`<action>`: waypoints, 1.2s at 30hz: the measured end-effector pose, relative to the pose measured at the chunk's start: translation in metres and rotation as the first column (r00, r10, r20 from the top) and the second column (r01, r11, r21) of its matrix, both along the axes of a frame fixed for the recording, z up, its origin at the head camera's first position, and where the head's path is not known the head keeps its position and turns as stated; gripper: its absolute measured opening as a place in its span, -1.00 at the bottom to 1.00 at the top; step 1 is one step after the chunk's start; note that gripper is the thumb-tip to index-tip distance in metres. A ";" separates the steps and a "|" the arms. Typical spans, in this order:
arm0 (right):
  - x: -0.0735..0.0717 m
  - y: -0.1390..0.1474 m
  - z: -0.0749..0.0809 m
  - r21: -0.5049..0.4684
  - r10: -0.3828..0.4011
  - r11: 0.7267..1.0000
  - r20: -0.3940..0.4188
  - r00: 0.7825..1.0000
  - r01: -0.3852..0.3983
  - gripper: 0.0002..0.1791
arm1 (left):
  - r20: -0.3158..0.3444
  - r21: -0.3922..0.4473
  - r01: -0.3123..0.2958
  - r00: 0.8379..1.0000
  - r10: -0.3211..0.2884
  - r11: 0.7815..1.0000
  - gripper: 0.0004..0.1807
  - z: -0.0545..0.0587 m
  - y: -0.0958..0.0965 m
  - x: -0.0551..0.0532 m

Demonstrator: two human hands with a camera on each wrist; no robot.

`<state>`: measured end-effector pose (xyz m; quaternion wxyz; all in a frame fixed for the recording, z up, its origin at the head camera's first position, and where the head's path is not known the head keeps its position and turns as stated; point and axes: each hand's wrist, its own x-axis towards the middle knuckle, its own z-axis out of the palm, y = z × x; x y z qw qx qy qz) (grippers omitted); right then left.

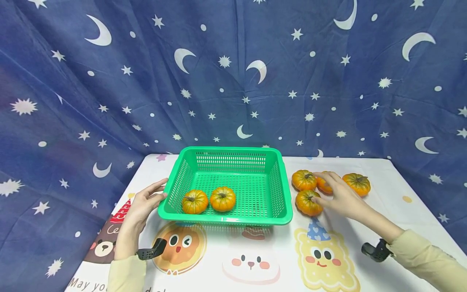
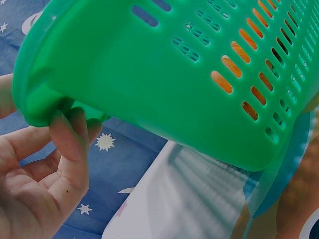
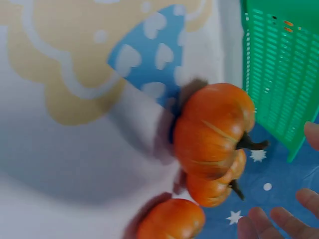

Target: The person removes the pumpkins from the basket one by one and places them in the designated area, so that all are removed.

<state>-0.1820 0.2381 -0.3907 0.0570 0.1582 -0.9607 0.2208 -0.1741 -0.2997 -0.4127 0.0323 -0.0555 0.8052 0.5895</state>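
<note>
A green plastic basket (image 1: 225,220) stands on the table with two small orange pumpkins (image 1: 195,202) inside, near its front left. At its left side, my left hand (image 1: 143,204) holds the rim; in the left wrist view the fingertips (image 2: 70,137) curl under the rim's edge. My right hand (image 1: 341,196) hovers over several more small pumpkins (image 1: 309,202) to the right of the basket. Its fingers are spread and hold nothing. In the right wrist view, the fingers (image 3: 291,224) are apart from the nearest pumpkin (image 3: 214,132). One pumpkin (image 1: 322,184) is partly hidden behind the right hand.
A white tablecloth (image 1: 204,280) printed with cartoon figures covers the table. Behind it hangs a dark blue curtain (image 1: 219,109) with moons and stars. The far-right pumpkin (image 1: 356,184) lies beyond the right hand. Each wrist wears a black strapped device (image 1: 376,250).
</note>
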 end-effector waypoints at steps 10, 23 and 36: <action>-0.008 -0.018 0.018 0.028 0.075 0.997 -0.052 0.996 -0.073 -0.23 | 0.001 -0.003 0.001 1.000 -0.001 1.000 -0.40 -0.001 0.000 -0.001; -0.018 -0.050 0.036 0.060 0.142 0.988 -0.042 0.989 -0.139 -0.23 | 0.013 -0.008 -0.004 1.000 0.004 1.000 -0.40 0.000 0.001 0.001; -0.025 -0.088 0.050 0.098 0.239 0.967 -0.015 0.971 -0.237 -0.16 | 0.004 0.014 -0.003 1.000 0.003 1.000 -0.41 0.000 0.001 0.000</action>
